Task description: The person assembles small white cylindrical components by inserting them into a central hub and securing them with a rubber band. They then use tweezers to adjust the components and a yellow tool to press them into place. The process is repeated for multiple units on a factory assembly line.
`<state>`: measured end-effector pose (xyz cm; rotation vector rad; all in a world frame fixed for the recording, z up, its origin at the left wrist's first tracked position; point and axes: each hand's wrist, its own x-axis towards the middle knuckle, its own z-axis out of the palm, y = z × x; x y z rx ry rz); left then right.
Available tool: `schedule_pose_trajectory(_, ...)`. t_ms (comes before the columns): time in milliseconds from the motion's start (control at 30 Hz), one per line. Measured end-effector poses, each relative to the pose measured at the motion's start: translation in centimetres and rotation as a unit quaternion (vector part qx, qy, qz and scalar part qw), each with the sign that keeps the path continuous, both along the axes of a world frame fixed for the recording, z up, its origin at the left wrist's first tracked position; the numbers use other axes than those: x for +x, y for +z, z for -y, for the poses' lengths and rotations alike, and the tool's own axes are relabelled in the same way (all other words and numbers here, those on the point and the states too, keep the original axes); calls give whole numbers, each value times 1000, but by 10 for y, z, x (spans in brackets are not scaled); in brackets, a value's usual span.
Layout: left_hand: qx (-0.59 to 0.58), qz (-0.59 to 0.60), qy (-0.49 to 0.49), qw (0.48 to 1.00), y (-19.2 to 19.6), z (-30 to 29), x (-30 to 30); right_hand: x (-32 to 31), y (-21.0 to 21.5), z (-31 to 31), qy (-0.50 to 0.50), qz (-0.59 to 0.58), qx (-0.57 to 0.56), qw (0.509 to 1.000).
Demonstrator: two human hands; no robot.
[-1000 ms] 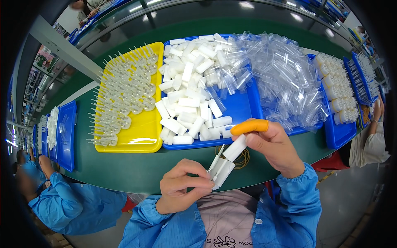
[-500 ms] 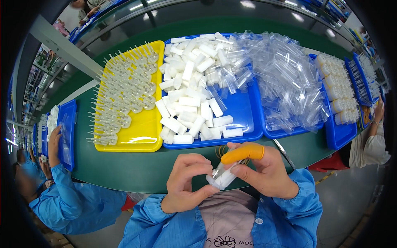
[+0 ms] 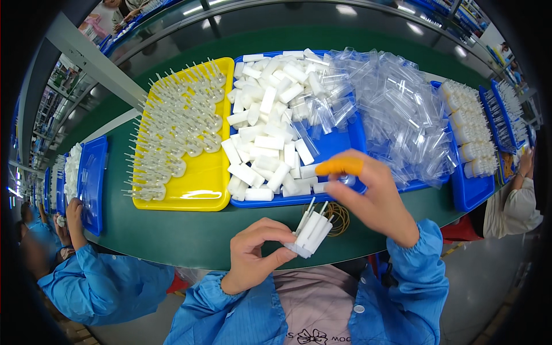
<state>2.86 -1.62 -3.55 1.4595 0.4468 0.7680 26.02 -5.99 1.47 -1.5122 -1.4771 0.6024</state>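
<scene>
My left hand (image 3: 259, 253) is closed on the rim of a translucent pin base (image 3: 300, 250). Long white blocks (image 3: 314, 229) stand on that base, and several thin metal pins stick up beside them. Above and to the right, my right hand (image 3: 374, 192) reaches over the near edge of the middle blue tray (image 3: 336, 146), an orange finger cot (image 3: 340, 167) on its index finger. Its thumb and index are apart, close to two white blocks (image 3: 320, 187) at the tray's front; whether they touch one is unclear. Tan rubber bands (image 3: 339, 218) lie on the green table below it.
A yellow tray (image 3: 198, 198) of pin bases stands left of the blue tray with piled white blocks. Clear plastic sleeves (image 3: 402, 115) heap to the right, beyond them a blue tray (image 3: 474, 192) of bundled white parts. Co-workers sit at left (image 3: 103, 282) and right.
My right hand has left the pin base and moved up to the blue tray's near edge. My left hand keeps the base, whose blocks and pins now show. The rubber bands are uncovered.
</scene>
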Motion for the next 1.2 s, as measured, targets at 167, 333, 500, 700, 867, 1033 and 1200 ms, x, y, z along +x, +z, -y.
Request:
schedule_pose_trajectory(167,-48,7,15,999,1,2,-1,21,-35,-25,46,227,-2,973)
schedule_pose_trajectory(333,-33,2,37,999,1,0,-3,27,-48,-33,60,258,-8,964)
schedule_pose_trajectory(500,-23,-1,40,999,-1,0,-3,20,-21,-17,-34,208,-9,978)
schedule_pose_trajectory(700,53,-14,23,998,6,1,-3,20,7,3,-18,-169,-115,979)
schedule_pose_trajectory(867,137,-24,16,990,13,2,0,21,0,6,60,-266,-146,951)
schedule_pose_trajectory(1033,191,-36,4,981,17,1,-1,18,6,4,84,-301,-189,931)
schedule_pose_trajectory(1200,309,-69,-14,948,27,-6,3,15,0,5,121,-298,-214,922)
